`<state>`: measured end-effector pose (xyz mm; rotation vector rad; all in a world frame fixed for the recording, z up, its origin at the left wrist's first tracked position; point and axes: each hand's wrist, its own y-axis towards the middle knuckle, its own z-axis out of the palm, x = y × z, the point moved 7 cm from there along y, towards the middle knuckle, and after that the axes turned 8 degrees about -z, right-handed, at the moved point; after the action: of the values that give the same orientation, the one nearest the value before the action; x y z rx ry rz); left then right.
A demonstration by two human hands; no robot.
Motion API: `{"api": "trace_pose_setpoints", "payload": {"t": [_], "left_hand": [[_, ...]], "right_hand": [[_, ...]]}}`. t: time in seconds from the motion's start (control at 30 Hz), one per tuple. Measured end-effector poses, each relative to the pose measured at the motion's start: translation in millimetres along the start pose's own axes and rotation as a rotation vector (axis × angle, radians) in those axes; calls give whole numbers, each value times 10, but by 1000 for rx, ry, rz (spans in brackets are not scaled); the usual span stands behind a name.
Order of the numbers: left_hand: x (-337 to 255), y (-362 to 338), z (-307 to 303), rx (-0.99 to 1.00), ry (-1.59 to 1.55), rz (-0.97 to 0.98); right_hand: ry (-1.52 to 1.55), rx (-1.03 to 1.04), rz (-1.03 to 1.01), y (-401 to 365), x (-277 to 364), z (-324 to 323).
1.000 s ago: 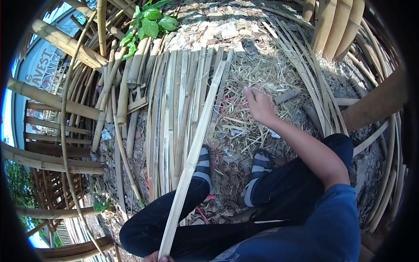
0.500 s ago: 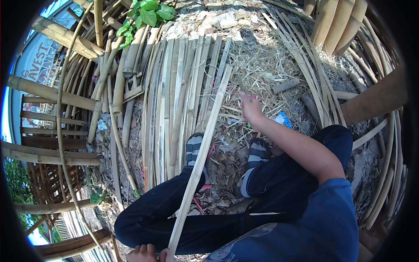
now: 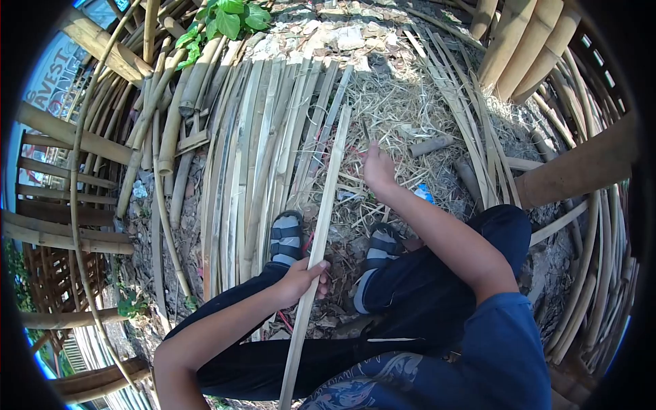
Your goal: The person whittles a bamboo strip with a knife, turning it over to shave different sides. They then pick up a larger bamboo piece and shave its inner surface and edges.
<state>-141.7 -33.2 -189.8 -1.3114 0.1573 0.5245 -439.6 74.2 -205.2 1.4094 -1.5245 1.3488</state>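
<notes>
My left hand (image 3: 305, 281) is closed around the middle of a long, pale bamboo strip (image 3: 326, 198). The strip slants from the bottom edge up toward the piled slats, its far end just left of my right hand. In my right hand (image 3: 379, 169) is a knife (image 3: 365, 130); its narrow dark blade points away from me, and the fingers hide the handle. The blade is apart from the strip. Between my sandalled feet and beyond lie shavings (image 3: 389, 102).
Many split bamboo slats (image 3: 256, 150) lie side by side on the left. More thin strips (image 3: 458, 102) curve along the right. Thick bamboo poles (image 3: 512, 51) stand at the upper right, and a short bamboo piece (image 3: 430, 145) lies on the shavings. A leafy plant (image 3: 229, 19) grows at the top.
My left hand has moved from the strip's near end up to its middle. The strip's far end has shifted slightly left. My right hand stays close to its former place, still with the knife.
</notes>
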Motion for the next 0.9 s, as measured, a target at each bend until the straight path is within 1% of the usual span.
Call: {"api": "trace_pose_setpoints", "payload": {"t": [0.03,0.07,0.1,0.13,0.2,0.23,0.27,0.33,0.37,0.43,0.47,0.5,0.53,0.6,0.63,0.67,0.73,0.77,0.8,0.83,0.87,0.9], "left_hand": [[-36,-54,66,42,-118,65],[-40,-116,91,46,-114,70],[-96,-296,111,-48,-32,58],[-139,-495,124,-143,50,45],[-205,-878,168,-215,169,70],[-201,-1042,152,-230,209,72],[-200,-1199,117,-246,243,80],[-166,-1492,76,-266,237,-13],[-71,-1577,10,-269,262,-11],[-86,-1794,53,-261,226,-42],[-59,-1880,70,-253,185,-74],[-43,-1928,70,-197,118,-45],[-32,-1957,52,-209,91,-50],[-138,-1986,107,-28,-92,-9],[-201,-1978,116,-2,-114,13],[-248,-1958,117,-19,-134,11],[-421,-1932,102,-75,-80,128],[-472,-1906,81,-46,-78,126],[-457,-1878,24,-57,-85,114],[-438,-1834,-18,-37,-65,101],[-427,-1804,-38,-15,-47,87],[-489,-1819,-17,-8,-58,121]], "right_hand": [[-167,74,-149,7,66,53],[-333,150,-302,1,132,120],[-318,280,-414,-75,189,204],[-315,275,-415,-118,278,178],[-568,433,-662,-315,609,219],[-545,323,-635,-167,651,131],[-552,296,-636,37,659,33],[-600,33,-502,448,662,-321],[-600,27,-505,552,690,-407],[-569,-78,-445,550,864,-615],[-574,-62,-451,465,962,-613],[-501,12,-486,245,1140,-578],[-422,93,-518,0,1289,-505],[-329,209,-560,-591,1426,-334],[-257,306,-548,-908,1454,-235],[-186,401,-532,-1233,1454,-131],[-8,563,-618,-1903,1448,63],[-12,613,-693,-2190,1436,141],[-13,657,-764,-2427,1426,211],[-3,663,-756,-2547,1400,266],[-43,664,-817,-2670,1404,314],[-85,665,-877,-2750,1408,355]]}}
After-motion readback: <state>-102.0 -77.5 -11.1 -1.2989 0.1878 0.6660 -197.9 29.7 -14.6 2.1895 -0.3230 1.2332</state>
